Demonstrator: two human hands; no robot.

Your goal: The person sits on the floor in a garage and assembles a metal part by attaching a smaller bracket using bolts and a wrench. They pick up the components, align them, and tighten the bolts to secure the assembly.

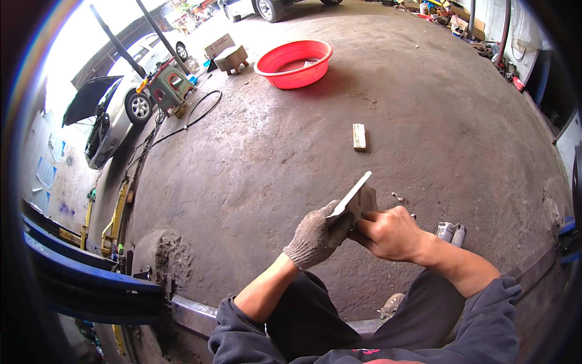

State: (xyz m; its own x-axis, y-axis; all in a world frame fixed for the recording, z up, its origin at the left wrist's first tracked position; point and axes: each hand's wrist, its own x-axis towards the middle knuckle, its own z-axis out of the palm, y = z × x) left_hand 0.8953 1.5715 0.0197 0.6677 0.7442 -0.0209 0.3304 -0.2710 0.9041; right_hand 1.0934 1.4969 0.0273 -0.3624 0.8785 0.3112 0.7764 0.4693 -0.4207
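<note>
Between one and two o'clock from the gloved left hand (318, 235) is a thin pale plate (362, 200), its long edge slanting that same way; this hand grips its lower end. At the plate's five o'clock, the bare right hand (389, 233) curls against it, equally near; whether its fingers pinch anything, I cannot tell. On the floor (260, 182), a pale block (359, 138) lies at twelve, a red basin (294, 80) at eleven.

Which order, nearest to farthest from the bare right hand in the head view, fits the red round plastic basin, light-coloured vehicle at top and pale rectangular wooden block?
From the bare right hand:
1. Pale rectangular wooden block: ahead, slightly left.
2. Red round plastic basin: farther ahead, left.
3. Light-coloured vehicle: top edge, beyond the basin.
</note>
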